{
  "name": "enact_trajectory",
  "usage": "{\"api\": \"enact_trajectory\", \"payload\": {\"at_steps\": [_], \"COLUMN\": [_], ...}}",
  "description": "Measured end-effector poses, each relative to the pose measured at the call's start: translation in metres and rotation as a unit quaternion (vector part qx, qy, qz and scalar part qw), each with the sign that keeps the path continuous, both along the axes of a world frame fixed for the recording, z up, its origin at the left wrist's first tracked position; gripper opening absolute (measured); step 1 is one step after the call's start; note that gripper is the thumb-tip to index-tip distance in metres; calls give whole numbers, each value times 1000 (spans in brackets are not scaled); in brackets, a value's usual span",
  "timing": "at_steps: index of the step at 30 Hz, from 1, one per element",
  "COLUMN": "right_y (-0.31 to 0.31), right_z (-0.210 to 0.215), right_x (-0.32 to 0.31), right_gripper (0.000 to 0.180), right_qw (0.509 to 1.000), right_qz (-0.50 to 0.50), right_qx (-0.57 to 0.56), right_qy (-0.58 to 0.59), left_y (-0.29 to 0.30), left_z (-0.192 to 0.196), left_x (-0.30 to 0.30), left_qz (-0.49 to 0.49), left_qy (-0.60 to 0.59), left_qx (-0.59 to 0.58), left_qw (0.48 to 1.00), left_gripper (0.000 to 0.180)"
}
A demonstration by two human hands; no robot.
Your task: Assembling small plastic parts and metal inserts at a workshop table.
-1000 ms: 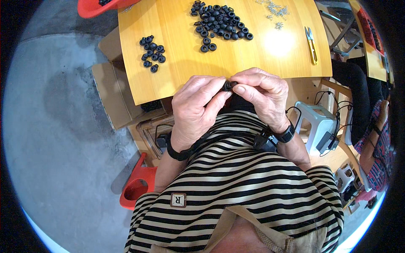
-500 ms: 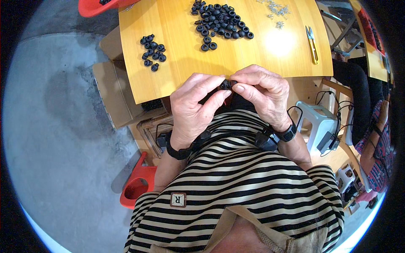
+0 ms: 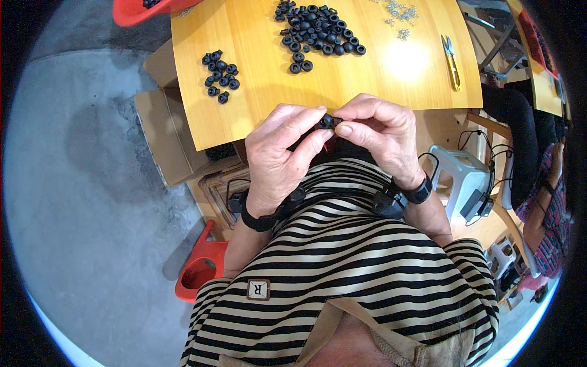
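Observation:
A small round black part point(image 3: 326, 122), rubber or plastic by its look, is pinched between both hands just off the table's near edge. My left hand point(image 3: 278, 153) has thumb and fingertips closed on its left side. From the other side my right hand point(image 3: 382, 134) pinches its right end between thumb and forefinger. Fingertips cover much of the part. Beyond the hands, a large heap of similar black parts point(image 3: 318, 30) lies on the yellow wooden table point(image 3: 257, 67). A smaller cluster of black parts point(image 3: 220, 76) sits on the left.
Yellow-handled thread snips point(image 3: 451, 63) lie at the table's right side. Small silvery pieces point(image 3: 400, 18) are scattered at the far right. An open cardboard box point(image 3: 162, 134) stands left below the table. A pale stool point(image 3: 458, 177) with black cables is at right, near a seated person point(image 3: 541, 208).
The black part has turned slightly between my fingertips, showing a smoother, rounder side. My right hand has shifted a little to the left.

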State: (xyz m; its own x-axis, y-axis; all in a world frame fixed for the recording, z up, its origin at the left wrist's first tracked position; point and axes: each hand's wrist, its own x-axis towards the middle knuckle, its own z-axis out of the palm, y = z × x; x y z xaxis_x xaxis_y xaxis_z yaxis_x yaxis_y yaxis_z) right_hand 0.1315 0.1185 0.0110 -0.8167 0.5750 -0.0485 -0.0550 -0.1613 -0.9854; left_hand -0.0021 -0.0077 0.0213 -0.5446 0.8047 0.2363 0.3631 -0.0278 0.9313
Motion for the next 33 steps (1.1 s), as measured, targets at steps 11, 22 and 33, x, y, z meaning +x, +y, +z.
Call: {"api": "enact_trajectory", "payload": {"at_steps": [11,22,33], "right_y": [-2,-5,19], "right_z": [-7,-13,-28], "right_x": [1,-3,-2], "right_gripper": [10,8,24], "right_qw": [990,993,911], "right_qz": [-11,-24,145], "right_qx": [-140,-109,-383], "right_qy": [17,30,44], "left_y": [1,3,2], "left_z": [-1,-6,-9], "left_x": [1,2,5], "left_qz": [-8,-1,-23], "left_qy": [37,68,48], "left_qx": [-13,-12,0], "left_qw": [999,998,999], "left_gripper": [32,31,30]}}
